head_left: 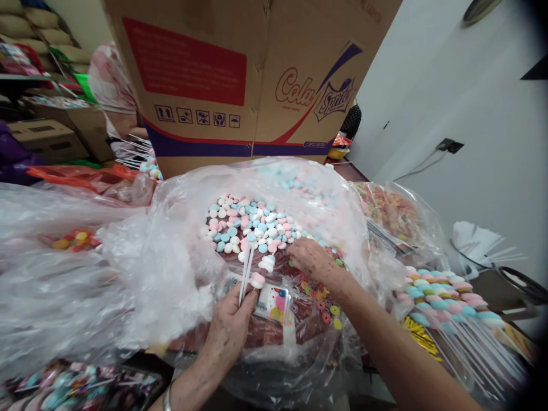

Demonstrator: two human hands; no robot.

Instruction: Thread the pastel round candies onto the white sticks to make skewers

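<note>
My left hand [237,311] is closed around a few thin white sticks [246,268] that point up and away from me. A pink-and-white marshmallow [257,279] sits by its thumb and fingertips. Just beyond is a white and pale blue marshmallow piece [267,263]. My right hand [314,260] reaches forward with curled fingers at the near right edge of a pile of pastel marshmallows [261,222]. Whatever its fingertips hold is hidden. Small ring-shaped gummies [321,305] lie under and beside my right forearm. A printed card packet [274,302] lies right of my left hand.
A large cardboard box [205,131] stands behind the clear plastic bag [184,194]. Finished marshmallow skewers [449,302] lie at right, near a bag of gummies [389,211]. More wrapped sweets [77,385] fill the lower left. Another person [113,85] is partly visible behind the box.
</note>
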